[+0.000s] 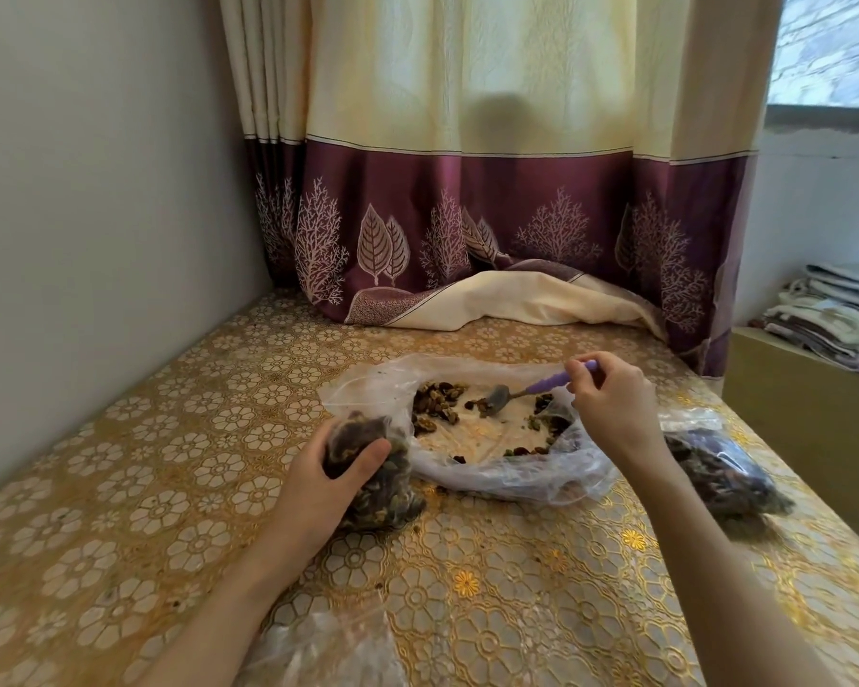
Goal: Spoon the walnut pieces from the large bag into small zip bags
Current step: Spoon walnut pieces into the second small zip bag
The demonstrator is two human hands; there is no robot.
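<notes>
Surrounding us: curtain (467,215) hem spilling onto the counter (169,478) at 12 o'clock; folded cloths (834,314) at 2 o'clock; an empty clear bag (328,642) at 6 o'clock.
Large bag (472,438): we see it lying open at centre, walnut pieces (437,404) scattered inside, mostly toward 10 o'clock.
Spoon (526,391): long axis runs from 2 o'clock down to 8 o'clock, bowl low among the pieces, purple handle up.
Right hand (611,404): our grip pinches the handle's end.
Left hand (328,483): our grip wraps a filled small zip bag (383,483), upright at 9 o'clock.
Second filled bag (725,473): lies at 3 o'clock behind our right wrist.
</notes>
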